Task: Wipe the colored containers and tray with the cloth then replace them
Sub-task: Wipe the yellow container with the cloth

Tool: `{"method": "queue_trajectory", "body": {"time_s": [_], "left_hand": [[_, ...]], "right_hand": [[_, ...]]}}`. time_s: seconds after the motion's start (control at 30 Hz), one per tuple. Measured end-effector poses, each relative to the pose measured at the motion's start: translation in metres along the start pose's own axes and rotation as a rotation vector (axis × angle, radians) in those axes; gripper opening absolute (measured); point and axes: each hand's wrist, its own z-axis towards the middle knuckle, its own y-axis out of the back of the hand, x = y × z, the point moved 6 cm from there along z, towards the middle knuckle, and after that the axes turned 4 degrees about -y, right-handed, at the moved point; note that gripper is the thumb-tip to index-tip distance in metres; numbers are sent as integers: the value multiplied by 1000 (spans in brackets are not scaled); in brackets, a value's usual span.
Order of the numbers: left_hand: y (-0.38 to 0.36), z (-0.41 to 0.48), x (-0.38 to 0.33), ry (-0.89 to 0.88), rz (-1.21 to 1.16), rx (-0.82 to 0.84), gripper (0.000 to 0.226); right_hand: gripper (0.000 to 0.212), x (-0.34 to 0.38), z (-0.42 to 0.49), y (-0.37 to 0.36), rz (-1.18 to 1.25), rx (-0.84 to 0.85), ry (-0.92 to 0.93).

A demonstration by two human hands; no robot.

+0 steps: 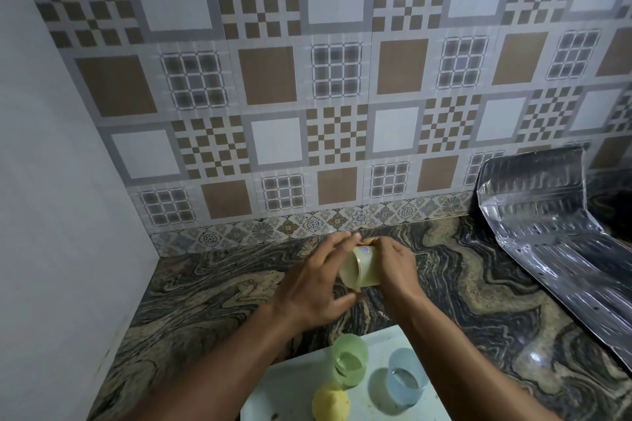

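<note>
A: How far along?
B: Early, I'd judge. Both the left hand (pixel 313 287) and right hand (pixel 396 270) hold a pale cup (pixel 362 267) above the desk (pixel 478 284).
A: The rest?
B: Green cup (pixel 350 364), blue cup (pixel 407 376), yellow one (pixel 330 402) wait on the tray (pixel 294 383). I can't make out the cloth.

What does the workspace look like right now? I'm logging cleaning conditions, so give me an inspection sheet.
Surface: dark swirled stone counter, bare at centre.
Job's things: pale yellow container held on its side above the counter; green container, blue container and a yellow one on the white tray; cloth not clearly seen.
Clutter: foil sheet at right.
Grippers: left hand and right hand both grip the container.
Cables: nothing seen.
Surroundings: patterned tile wall.
</note>
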Motion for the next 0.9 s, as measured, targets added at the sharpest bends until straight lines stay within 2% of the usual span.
{"method": "queue_trajectory", "body": {"time_s": [0.07,0.2,0.3,0.43,0.57,0.63,0.73,0.8,0.83,0.9], "left_hand": [[-3,-1,5,106,-132,-27,79],[-5,-3,-2,-26,-5,-10,71],[-3,-4,2,-27,2,-47,67],[-8,-10,17,195,-190,-122,61],[-7,-19,39,352,-355,-203,62],[-4,-18,47,388,-405,-208,61],[-9,-14,50,406,-421,-188,61],[-11,-13,50,419,-438,-179,61],[-11,-13,50,410,-437,-168,60],[-9,-14,46,361,-387,-130,58]], "right_hand": [[30,3,-2,-1,11,-5,19],[30,2,-1,-2,10,-6,14],[30,2,-1,-2,-43,6,72],[33,10,-7,-6,-178,42,264],[36,-3,4,11,-3,-80,94],[36,1,1,11,-51,-92,171],[32,9,-21,-14,-171,53,394],[29,9,-30,-26,-278,60,482],[30,6,-28,-28,-281,54,457],[35,-2,-19,-26,-131,113,173]]}}
